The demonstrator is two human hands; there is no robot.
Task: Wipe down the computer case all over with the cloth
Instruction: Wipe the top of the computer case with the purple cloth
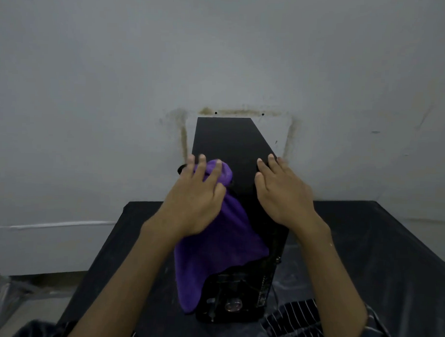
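Head view, the only one. Black computer case (230,141) stands on the dark-covered worktop (377,249), far end near or against the grey wall (220,54); which, cannot tell. Long top panel runs away from the person.

Purple cloth (221,239) lies over the left edge of the top panel and hangs down the near left side. Left hand (192,200) rests on it, fingers (202,165) spread and nearly straight, pressing the cloth onto the panel, not gripping it. Right hand (283,193) lies flat on the right side of the top, fingers (263,169) straight and together, holding nothing, apparently steadying the case.

Handling, as judged:
- Case: rigid, probably fairly heavy, tall and narrow, so it may rock under a sideways push. Brace on the top panel or a corner, as the right hand does.
- Top looks smooth; the cloth should glide.
- Near end shows dark fittings, too dim to make out; likely edges that snag, so go lightly there.
- Cloth: soft, plush, light, floppy. A flat palm suits broad panels; bunch it in the fingers for corners.
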